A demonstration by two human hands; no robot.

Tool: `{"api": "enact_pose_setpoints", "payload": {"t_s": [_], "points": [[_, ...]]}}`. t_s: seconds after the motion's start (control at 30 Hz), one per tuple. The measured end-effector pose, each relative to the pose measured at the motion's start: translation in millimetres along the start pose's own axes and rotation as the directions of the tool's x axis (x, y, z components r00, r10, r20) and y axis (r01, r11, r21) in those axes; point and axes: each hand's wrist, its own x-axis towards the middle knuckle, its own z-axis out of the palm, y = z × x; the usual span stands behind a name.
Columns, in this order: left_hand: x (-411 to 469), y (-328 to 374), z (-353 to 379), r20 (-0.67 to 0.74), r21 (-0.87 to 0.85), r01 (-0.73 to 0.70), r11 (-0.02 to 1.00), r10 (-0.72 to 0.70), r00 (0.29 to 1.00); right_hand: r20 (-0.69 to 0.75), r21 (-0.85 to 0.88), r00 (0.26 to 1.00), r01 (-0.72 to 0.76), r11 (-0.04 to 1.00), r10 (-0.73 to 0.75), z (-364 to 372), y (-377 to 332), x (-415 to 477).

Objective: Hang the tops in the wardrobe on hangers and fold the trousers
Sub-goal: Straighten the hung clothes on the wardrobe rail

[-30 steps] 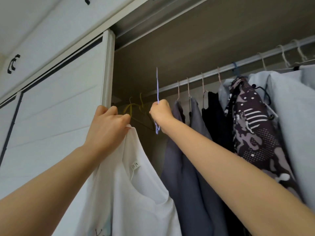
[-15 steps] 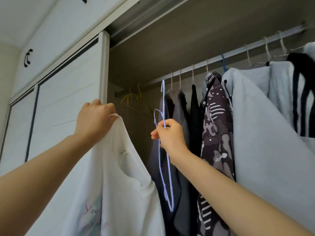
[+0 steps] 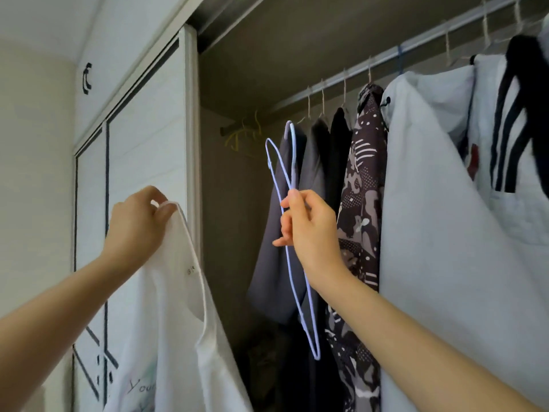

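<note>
My left hand (image 3: 136,224) pinches the neckline of a white T-shirt (image 3: 169,328) and holds it up in front of the wardrobe's sliding door. The shirt hangs down from my fingers, with a printed design low on its front. My right hand (image 3: 309,230) grips a thin light-blue wire hanger (image 3: 297,263) near its neck, with the hook pointing up. It hangs free of the rail (image 3: 350,74), in front of the dark grey garments. The hanger and the T-shirt are apart.
The open wardrobe holds several hung garments: dark grey tops (image 3: 276,233), a patterned black-and-white top (image 3: 362,203), a pale blue garment (image 3: 445,233). Yellow hangers (image 3: 243,135) hang at the rail's left end. The white sliding door (image 3: 145,114) stands to the left.
My right hand has taken the blue hanger off the rail and lowered it toward me. My left hand has also lowered the T-shirt slightly.
</note>
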Motion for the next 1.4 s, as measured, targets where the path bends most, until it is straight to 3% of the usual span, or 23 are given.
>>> {"api": "enact_pose_setpoints", "payload": {"t_s": [0.17,0.23,0.33,0.47,0.67,0.83,0.93,1.17,1.27,1.4], "points": [[-14.2,-18.4,-18.2,0.102,-0.087,0.197,0.976,-0.188,0.977,0.019,0.004,0.999,0.043,0.999,-0.043,2.3,4.6,-27.9],[-23.2,-26.4,-25.1,0.138,-0.086,0.243,0.966,-0.23,0.963,0.044,-0.017,0.997,-0.059,0.998,0.06,6.9,9.0,-36.0],[-38.7,-43.2,-33.9,0.154,-0.028,0.251,0.968,-0.244,0.958,0.197,-0.036,0.944,-0.262,0.964,0.264,19.0,17.4,-56.7],[-63.4,-74.9,-42.9,0.192,0.044,0.315,0.948,-0.317,0.929,0.378,0.019,0.853,-0.395,0.918,0.359,30.2,29.2,-94.8],[-97.3,-112.7,-50.2,0.289,0.166,0.325,0.931,-0.362,0.887,0.47,0.052,0.74,-0.567,0.822,0.481,37.1,50.9,-141.9],[-120.0,-141.7,-62.7,0.426,0.309,0.402,0.862,-0.503,0.752,0.503,-0.033,0.669,-0.618,0.786,0.547,43.0,74.6,-174.7],[-132.3,-162.4,-70.3,0.458,0.344,0.418,0.841,-0.539,0.707,0.532,-0.118,0.605,-0.639,0.76,0.592,45.5,88.5,-193.3],[-157.9,-193.7,-74.7,0.523,0.344,0.388,0.855,-0.518,0.676,0.567,-0.278,0.454,-0.68,0.678,0.688,55.7,115.3,-212.3],[-169.9,-201.6,-69.9,0.577,0.419,0.212,0.883,-0.439,0.689,0.562,-0.347,0.412,-0.67,0.657,0.717,61.4,126.6,-221.7],[-198.9,-194.9,-56.0,0.653,0.428,0.048,0.902,-0.346,0.674,0.527,-0.386,0.424,-0.652,0.652,0.736,79.7,135.6,-240.2]]}}
